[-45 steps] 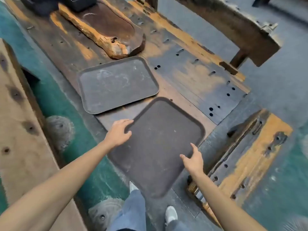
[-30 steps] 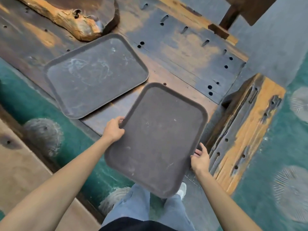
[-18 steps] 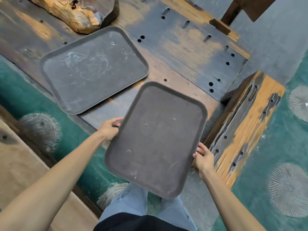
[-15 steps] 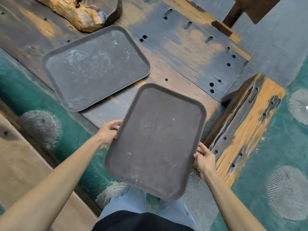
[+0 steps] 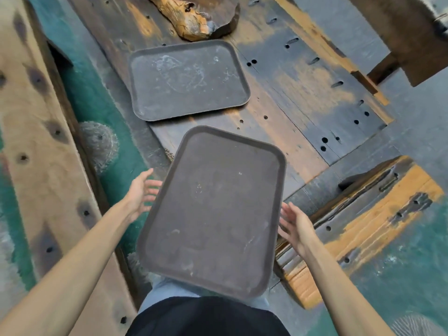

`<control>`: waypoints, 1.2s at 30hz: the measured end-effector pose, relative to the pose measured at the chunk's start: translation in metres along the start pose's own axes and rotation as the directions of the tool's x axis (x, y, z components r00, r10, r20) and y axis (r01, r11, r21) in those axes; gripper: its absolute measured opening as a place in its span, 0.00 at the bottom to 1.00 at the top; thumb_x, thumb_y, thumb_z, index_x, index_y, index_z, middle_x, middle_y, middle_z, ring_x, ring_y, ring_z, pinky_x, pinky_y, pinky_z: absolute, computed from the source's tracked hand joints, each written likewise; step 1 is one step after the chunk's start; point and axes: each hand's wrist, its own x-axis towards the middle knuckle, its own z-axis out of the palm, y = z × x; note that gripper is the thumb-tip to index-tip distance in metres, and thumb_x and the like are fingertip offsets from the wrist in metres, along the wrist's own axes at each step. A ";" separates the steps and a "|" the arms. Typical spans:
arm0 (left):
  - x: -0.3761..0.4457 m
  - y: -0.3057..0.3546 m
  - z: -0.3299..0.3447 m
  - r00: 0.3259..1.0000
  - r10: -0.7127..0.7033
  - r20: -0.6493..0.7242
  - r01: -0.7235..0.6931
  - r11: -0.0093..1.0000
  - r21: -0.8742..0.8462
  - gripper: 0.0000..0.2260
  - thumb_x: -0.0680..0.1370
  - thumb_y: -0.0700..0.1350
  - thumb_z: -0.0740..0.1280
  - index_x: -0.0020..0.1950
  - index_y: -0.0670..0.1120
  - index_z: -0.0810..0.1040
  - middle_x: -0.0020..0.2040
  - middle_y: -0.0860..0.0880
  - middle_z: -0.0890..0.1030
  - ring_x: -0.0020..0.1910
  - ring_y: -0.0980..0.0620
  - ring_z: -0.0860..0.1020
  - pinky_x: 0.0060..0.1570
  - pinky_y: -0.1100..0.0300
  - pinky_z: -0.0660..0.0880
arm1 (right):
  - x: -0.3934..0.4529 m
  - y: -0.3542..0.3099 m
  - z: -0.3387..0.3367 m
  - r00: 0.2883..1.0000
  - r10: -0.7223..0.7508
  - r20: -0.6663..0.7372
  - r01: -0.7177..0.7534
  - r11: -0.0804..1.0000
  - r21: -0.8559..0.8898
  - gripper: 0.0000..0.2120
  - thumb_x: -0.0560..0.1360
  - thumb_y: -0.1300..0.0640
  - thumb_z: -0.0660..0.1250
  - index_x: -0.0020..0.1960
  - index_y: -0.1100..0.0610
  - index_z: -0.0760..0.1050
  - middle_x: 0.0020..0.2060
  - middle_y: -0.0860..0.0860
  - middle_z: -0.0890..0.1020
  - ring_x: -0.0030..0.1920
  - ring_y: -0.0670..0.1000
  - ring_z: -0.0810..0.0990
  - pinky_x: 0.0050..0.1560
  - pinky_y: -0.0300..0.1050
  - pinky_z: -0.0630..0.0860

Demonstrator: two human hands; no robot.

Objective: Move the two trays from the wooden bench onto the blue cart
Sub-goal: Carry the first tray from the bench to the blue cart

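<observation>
The left hand (image 5: pixel 143 190) and right hand (image 5: pixel 294 223) are spread-fingered at the long sides of the near tray (image 5: pixel 213 212); whether they grip it is unclear. Its long axis runs away from the person, its far end over the tabletop (image 5: pixel 303 93). The second tray (image 5: pixel 188 80) lies flat beyond, long axis crosswise.

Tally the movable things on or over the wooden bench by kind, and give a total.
Trays: 2, the near tray between the left hand and right hand, both open at its edges, and the far tray flat on the bench.
Live-edge wood slabs: 1, the slab, cut off by the frame's top.
Total: 3
</observation>
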 end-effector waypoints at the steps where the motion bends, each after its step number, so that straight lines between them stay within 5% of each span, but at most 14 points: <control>1: -0.011 -0.009 -0.003 1.000 0.002 -0.017 -0.003 0.999 -0.041 0.25 0.74 0.67 0.56 0.46 0.46 0.77 0.39 0.47 0.75 0.35 0.50 0.71 0.37 0.56 0.64 | -0.002 -0.001 -0.001 0.999 0.007 0.031 -0.007 1.000 -0.016 0.15 0.81 0.44 0.62 0.58 0.52 0.81 0.52 0.47 0.82 0.54 0.48 0.82 0.49 0.48 0.76; 6: -0.071 -0.060 -0.015 0.992 0.020 -0.125 -0.048 0.972 -0.231 0.29 0.73 0.70 0.52 0.44 0.46 0.77 0.41 0.47 0.76 0.37 0.49 0.72 0.38 0.56 0.64 | -0.015 -0.014 0.006 0.988 0.012 0.153 0.015 0.985 -0.175 0.23 0.82 0.39 0.55 0.63 0.53 0.79 0.53 0.49 0.80 0.60 0.52 0.78 0.59 0.54 0.73; 12: -0.142 -0.123 -0.035 0.974 0.036 -0.224 -0.122 0.916 -0.383 0.34 0.69 0.73 0.54 0.52 0.46 0.79 0.42 0.47 0.77 0.38 0.49 0.73 0.39 0.56 0.64 | -0.039 -0.017 0.033 0.960 0.037 0.277 0.049 0.954 -0.294 0.23 0.81 0.37 0.54 0.57 0.51 0.81 0.49 0.48 0.79 0.50 0.50 0.80 0.48 0.49 0.74; 19: -0.214 -0.202 -0.061 0.917 -0.009 -0.399 -0.232 0.802 -0.550 0.34 0.68 0.72 0.57 0.58 0.48 0.81 0.35 0.48 0.74 0.31 0.51 0.71 0.32 0.58 0.64 | -0.065 0.013 0.084 0.922 0.106 0.373 0.096 0.869 -0.486 0.22 0.80 0.38 0.56 0.53 0.53 0.81 0.43 0.50 0.80 0.47 0.52 0.79 0.46 0.50 0.75; 24: -0.256 -0.281 -0.080 0.870 -0.140 -0.472 -0.243 0.712 -0.659 0.31 0.68 0.72 0.59 0.56 0.48 0.78 0.36 0.48 0.72 0.32 0.51 0.70 0.32 0.59 0.63 | -0.087 0.060 0.126 0.888 0.216 0.407 0.083 0.795 -0.601 0.26 0.78 0.35 0.54 0.52 0.53 0.82 0.32 0.49 0.79 0.39 0.51 0.76 0.43 0.47 0.73; 28: -0.296 -0.360 -0.093 0.837 -0.228 -0.497 -0.271 0.617 -0.739 0.29 0.68 0.72 0.58 0.52 0.49 0.77 0.38 0.48 0.72 0.33 0.51 0.70 0.32 0.59 0.63 | -0.121 0.113 0.153 0.853 0.289 0.435 0.127 0.693 -0.710 0.26 0.78 0.35 0.54 0.56 0.48 0.83 0.42 0.53 0.81 0.47 0.54 0.79 0.48 0.50 0.73; 36: -0.409 -0.547 -0.100 0.783 -0.301 -0.544 -0.398 0.429 -0.811 0.29 0.68 0.72 0.57 0.48 0.49 0.80 0.40 0.48 0.75 0.35 0.50 0.73 0.36 0.57 0.67 | -0.216 0.260 0.177 0.808 0.372 0.456 0.247 0.489 -0.837 0.19 0.77 0.37 0.57 0.54 0.46 0.80 0.37 0.49 0.71 0.37 0.49 0.70 0.40 0.46 0.66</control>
